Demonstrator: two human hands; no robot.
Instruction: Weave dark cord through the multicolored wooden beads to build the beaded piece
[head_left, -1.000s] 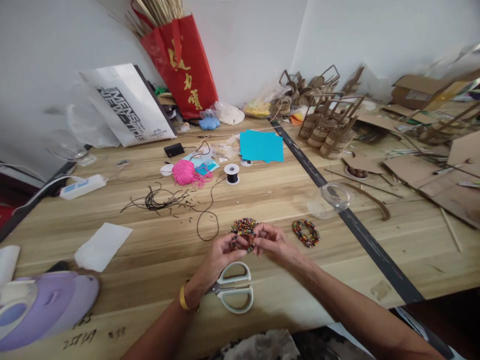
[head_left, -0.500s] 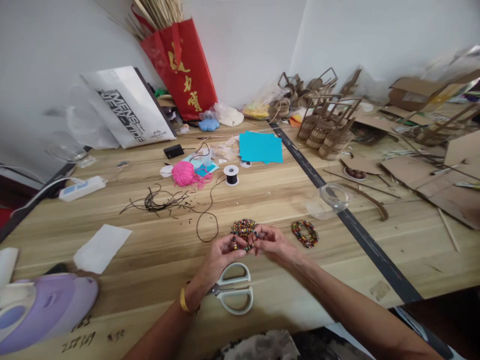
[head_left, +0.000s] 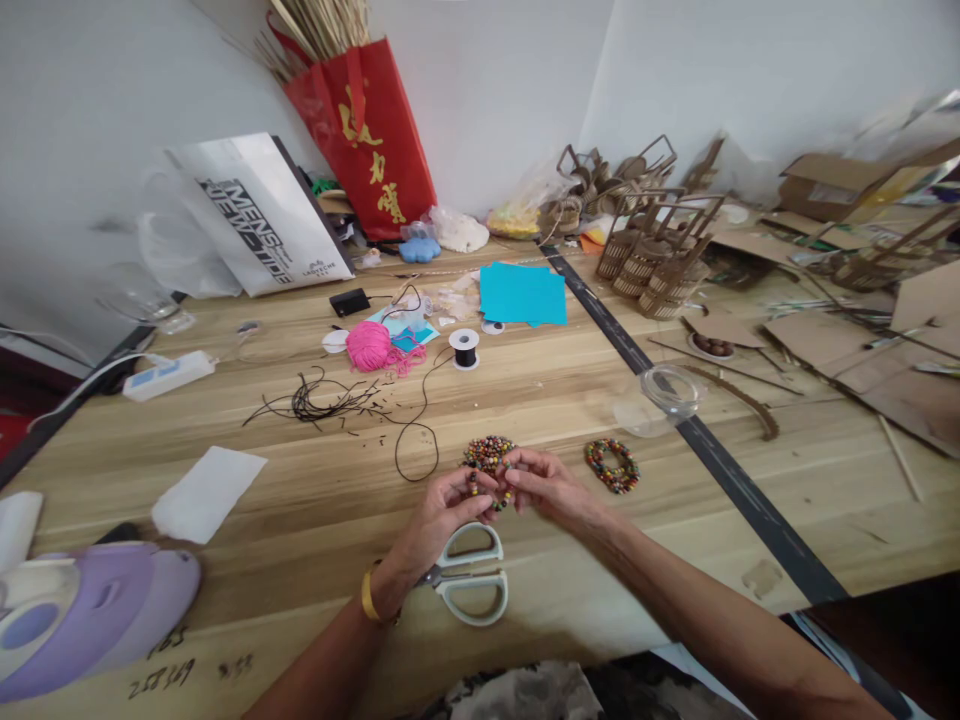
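My left hand (head_left: 448, 508) and my right hand (head_left: 541, 484) hold a small loop of coloured beads (head_left: 501, 503) between them, each pinching one side. Just behind the fingers lies a heap of coloured beads (head_left: 489, 451), partly hidden by them. A second coil of bead strings (head_left: 613, 466) rests on the table to the right of my right hand. Scissors with white handles (head_left: 474, 572) lie below the hands, their blades partly under my left wrist. A spool of black cord (head_left: 464, 349) stands farther back, with cord trailing in a loop toward my left hand.
On the wooden table (head_left: 315, 520) are pink yarn (head_left: 369, 346), black cord pieces (head_left: 319, 400), blue sheets (head_left: 523, 294), a white paper (head_left: 210, 493) and a purple device (head_left: 105, 615). Small woven baskets (head_left: 654, 265) and a clear round container (head_left: 671, 391) are at the right.
The fingers have shifted slightly on the bead loop, which now hangs more open between my two hands. The rest of the table shows only a slight camera shift.
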